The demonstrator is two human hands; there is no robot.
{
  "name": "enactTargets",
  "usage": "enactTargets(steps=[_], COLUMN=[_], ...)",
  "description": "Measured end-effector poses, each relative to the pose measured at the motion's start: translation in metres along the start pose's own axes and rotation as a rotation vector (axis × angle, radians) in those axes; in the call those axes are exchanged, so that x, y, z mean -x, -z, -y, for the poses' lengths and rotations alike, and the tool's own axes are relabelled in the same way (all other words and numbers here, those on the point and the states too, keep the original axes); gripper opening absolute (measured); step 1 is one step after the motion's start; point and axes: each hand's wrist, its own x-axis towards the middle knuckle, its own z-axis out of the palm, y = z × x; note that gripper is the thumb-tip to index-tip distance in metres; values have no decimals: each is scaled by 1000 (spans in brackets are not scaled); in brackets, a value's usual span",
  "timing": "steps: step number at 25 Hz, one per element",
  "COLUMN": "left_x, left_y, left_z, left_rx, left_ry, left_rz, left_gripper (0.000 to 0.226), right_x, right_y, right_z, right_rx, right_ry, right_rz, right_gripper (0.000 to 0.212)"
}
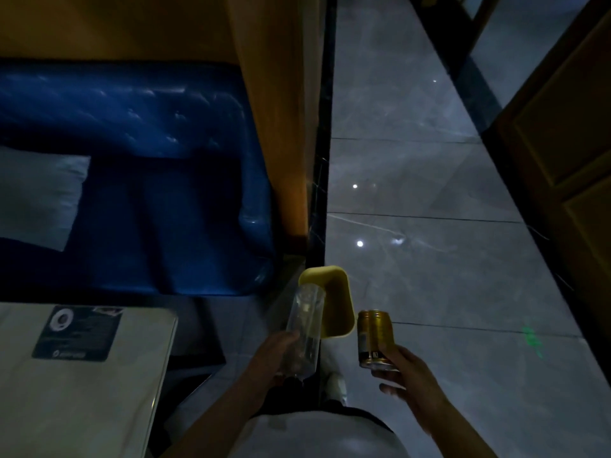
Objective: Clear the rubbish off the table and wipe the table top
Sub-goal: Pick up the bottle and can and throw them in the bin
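A: what's in each hand?
B: left hand (281,353) wrapped round a clear plastic bottle (305,328), right hand (405,375) fingers (390,388) pinching a gold metal can (375,338). Both above the yellow plastic bin (337,302) on the grey tiled floor (429,193), beside the white desk (82,375).

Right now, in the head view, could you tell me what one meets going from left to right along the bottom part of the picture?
Table with a dark sticker → left hand holding a clear plastic bottle → yellow bin → gold can → right hand holding it.
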Motion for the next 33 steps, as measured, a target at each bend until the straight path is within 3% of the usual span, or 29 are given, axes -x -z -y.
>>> enactTargets(steps=[4,10,13,20,27,33], left_x=[-31,-80,-112,-183,-293,-374], left_y=[8,20,15,-5,-42,-67], left_z=[-18,-30,-30,-1,49,100], left_rx=[-91,-132,-260,-364,-473,-473], left_ry=[56,142,211,290,318,342], left_rz=[35,58,56,60,76,10], left_gripper=[17,35,46,27,38,29], right_x=[-26,-74,-97,-176,-294,-384], right_y=[-12,-42,-52,-44,-30,-37], right_z=[12,17,16,-8,-70,-114], right_rx=[21,-6,11,-26,192,440], right_ry=[-51,-191,-250,-369,-437,-342], right_rz=[-30,-97,-111,-190,-241,-282], right_gripper=[57,45,40,48,56,56])
